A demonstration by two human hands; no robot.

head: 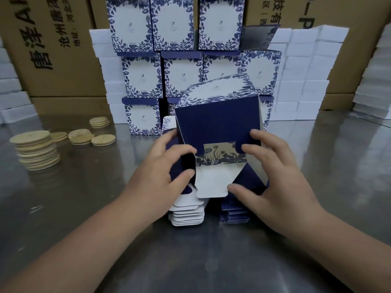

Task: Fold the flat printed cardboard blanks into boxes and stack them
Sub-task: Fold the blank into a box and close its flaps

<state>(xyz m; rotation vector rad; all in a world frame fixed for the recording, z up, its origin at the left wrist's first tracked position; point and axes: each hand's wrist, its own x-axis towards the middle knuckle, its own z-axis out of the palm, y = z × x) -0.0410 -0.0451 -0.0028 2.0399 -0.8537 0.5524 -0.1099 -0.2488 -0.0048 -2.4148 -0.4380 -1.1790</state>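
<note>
Between my hands is a half-folded box, tipped so its open end faces me. My left hand grips its left side and my right hand grips its right side, with both thumbs by the white flap. Right under my hands a pile of flat blanks lies on the table; past my fingers the done boxes stand stacked in rows, and well to the left of my left hand sit round discs.

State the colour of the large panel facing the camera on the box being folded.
Solid dark navy blue, on the box panel; head view shows it best.
</note>
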